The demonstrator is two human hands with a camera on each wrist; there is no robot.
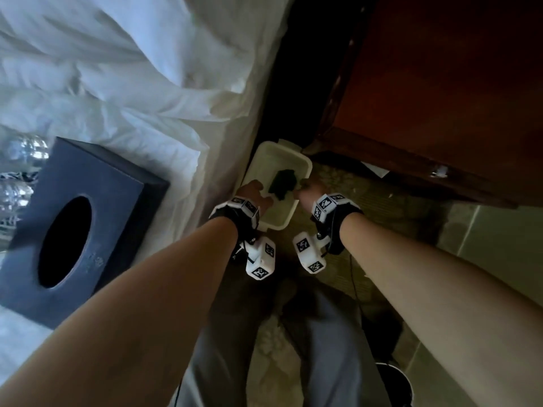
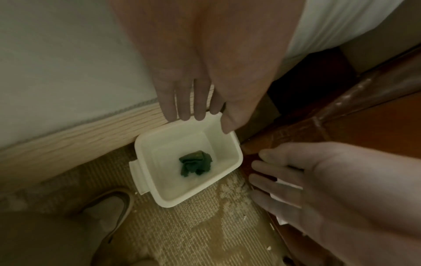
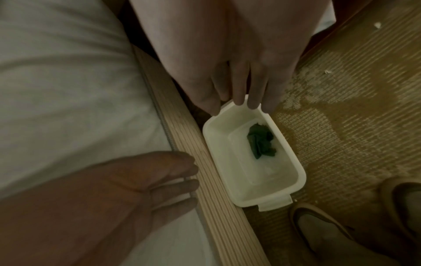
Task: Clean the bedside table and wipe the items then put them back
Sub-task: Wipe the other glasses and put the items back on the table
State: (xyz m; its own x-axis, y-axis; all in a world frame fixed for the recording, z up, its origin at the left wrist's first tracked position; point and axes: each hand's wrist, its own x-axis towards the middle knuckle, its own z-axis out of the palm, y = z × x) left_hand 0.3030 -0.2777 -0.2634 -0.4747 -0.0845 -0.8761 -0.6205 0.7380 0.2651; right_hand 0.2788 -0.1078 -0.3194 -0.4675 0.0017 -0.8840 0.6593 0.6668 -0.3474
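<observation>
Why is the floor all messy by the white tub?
Pale blotches and little white crumbs mark the carpet right beside the white tub; whether spill or wear, I can't tell. A dark green cloth lies crumpled inside. The tissue box sits on the bed, not the table.

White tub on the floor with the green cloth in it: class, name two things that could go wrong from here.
1. The white tub seems to hold water around the green cloth; lifting the cloth unwrung may drip on the carpet.
2. The tub sits close to the person's slipper, so a step might tip it.
</observation>
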